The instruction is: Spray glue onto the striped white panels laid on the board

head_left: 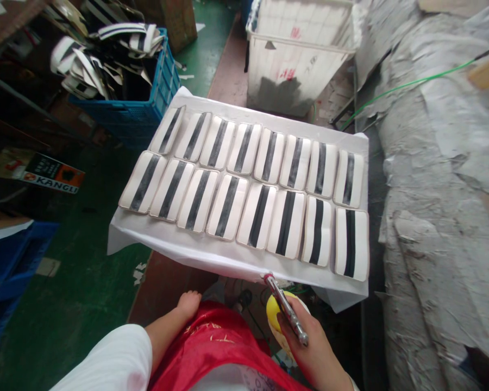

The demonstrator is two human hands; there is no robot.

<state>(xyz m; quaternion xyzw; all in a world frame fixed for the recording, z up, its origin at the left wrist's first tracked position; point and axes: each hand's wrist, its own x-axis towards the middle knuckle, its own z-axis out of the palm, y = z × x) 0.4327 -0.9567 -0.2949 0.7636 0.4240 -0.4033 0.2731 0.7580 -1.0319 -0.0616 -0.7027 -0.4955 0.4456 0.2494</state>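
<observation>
My right hand (pixel 309 339) is closed around a spray gun (pixel 287 310) with a metal body and a yellow part beneath it. Its nozzle end lies just off the near edge of a white-covered board (pixel 228 259). On the board lie two rows of flat white pieces with rounded corners, each with a dark lengthwise stripe; the nearest right piece (pixel 342 244) has a blacker stripe than the far left piece (pixel 167 130). Beside the red apron (pixel 224 336), my left hand (pixel 189 304) has its fingers curled in, palm side hidden.
Behind the board, a blue crate (pixel 158 89) overflows with white-and-black scraps, left of a tall white bin (pixel 293 70). Along the right runs a bulky surface covered in grey, wrinkled sheets (pixel 444 228). A green hose (pixel 407 87) crosses it. A printed carton (pixel 52 171) stands at left.
</observation>
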